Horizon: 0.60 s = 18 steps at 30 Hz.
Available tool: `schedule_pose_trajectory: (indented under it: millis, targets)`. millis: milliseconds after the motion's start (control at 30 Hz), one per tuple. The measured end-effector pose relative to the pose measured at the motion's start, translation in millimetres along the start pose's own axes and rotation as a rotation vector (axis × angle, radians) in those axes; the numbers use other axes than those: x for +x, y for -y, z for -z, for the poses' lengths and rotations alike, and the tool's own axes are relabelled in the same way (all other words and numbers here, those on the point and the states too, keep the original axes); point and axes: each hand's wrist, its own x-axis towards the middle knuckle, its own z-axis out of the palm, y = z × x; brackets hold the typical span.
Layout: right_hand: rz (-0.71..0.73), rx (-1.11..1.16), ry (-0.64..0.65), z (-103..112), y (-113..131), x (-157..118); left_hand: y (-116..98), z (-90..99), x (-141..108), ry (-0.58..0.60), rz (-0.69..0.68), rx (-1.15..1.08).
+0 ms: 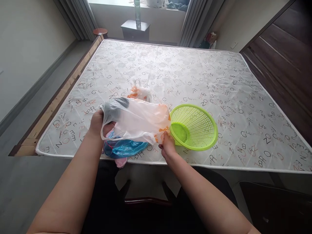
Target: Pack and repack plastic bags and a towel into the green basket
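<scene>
A white translucent plastic bag (138, 118) with orange print is stretched sideways between my hands over the mattress's near edge. My left hand (97, 124) grips its handle end, the fingers partly hidden by the plastic. At the other end my right hand (168, 145) pinches the bag's printed corner between thumb and fingers. A dark patch shows through the plastic near my left hand; I cannot make out what it is. Beneath the bag lies a blue plastic bag (129, 149), with something pink (121, 162) poking over the edge. A green plastic basket (202, 130) stands beside my right hand.
Behind the stretched bag lies another white bag with orange print (140, 93). The letter-patterned mattress (231, 97) rests on a wooden bed frame (65, 84). A small bedside table (135, 31) with a bottle (137, 14) stands by the window. A chair (147, 187) is below me.
</scene>
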Motion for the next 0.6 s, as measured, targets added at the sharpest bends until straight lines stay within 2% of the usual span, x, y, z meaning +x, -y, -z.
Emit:
schedule_pose_trajectory:
  millis: [67, 167, 300, 400, 533, 567, 600]
  targets:
    - [0.008, 0.012, -0.062, -1, 2, 4, -12, 4.8, 5, -0.013, -0.007, -0.14]
    - [-0.049, 0.053, -0.141, -3, 2, 7, -28, 18.9, 10, -0.04, -0.107, -0.287]
    - [-0.163, 0.086, -0.102, -5, -8, 9, -30, 33.2, 19, -0.147, -0.171, -0.181]
    - [-0.147, 0.031, -0.072, -6, -18, 9, -14, 34.3, 27, -0.192, -0.113, 0.053]
    - [-0.033, -0.016, 0.043, -9, -24, 8, 19, 28.9, 27, -0.352, -0.162, 0.602]
    - [-0.001, -0.016, 0.078, -9, -23, 7, 27, 26.6, 25, -0.326, -0.197, 0.763]
    - [0.025, -0.011, 0.11, -10, -22, 6, 36, 24.0, 21, -0.25, -0.231, 0.928]
